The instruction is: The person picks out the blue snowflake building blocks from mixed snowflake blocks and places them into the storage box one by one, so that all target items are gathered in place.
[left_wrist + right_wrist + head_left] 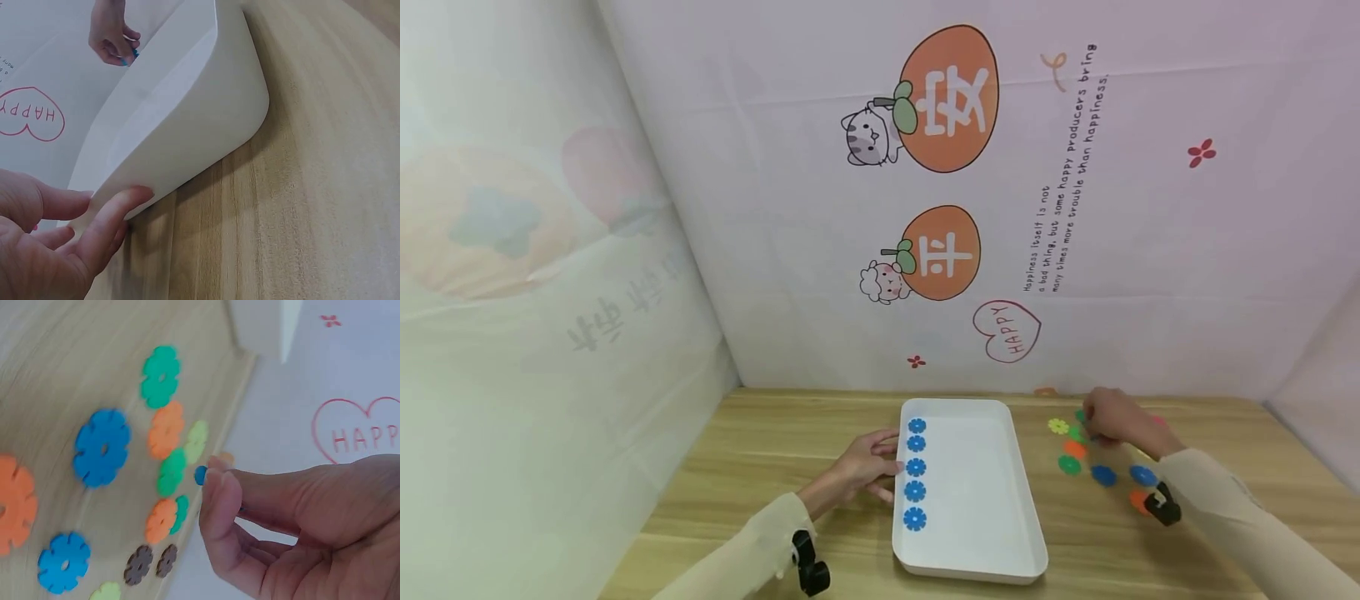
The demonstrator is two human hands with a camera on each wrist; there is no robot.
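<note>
A white rectangular tray (973, 492) lies on the wooden table, with a column of several blue flower-shaped discs (915, 491) along the inside of its left edge. My left hand (867, 465) touches the tray's left side; in the left wrist view its fingers (128, 199) rest on the outer wall and at the rim. Right of the tray, my right hand (1112, 417) is raised above the loose discs. It pinches a small blue disc (200, 475) between thumb and fingertips, mostly hidden by them.
Loose flower discs lie scattered right of the tray, among them a green disc (1070, 465), a blue disc (1103, 476), an orange disc (165, 430) and a brown disc (138, 565). A printed white cloth (820, 333) hangs behind the table and at its sides.
</note>
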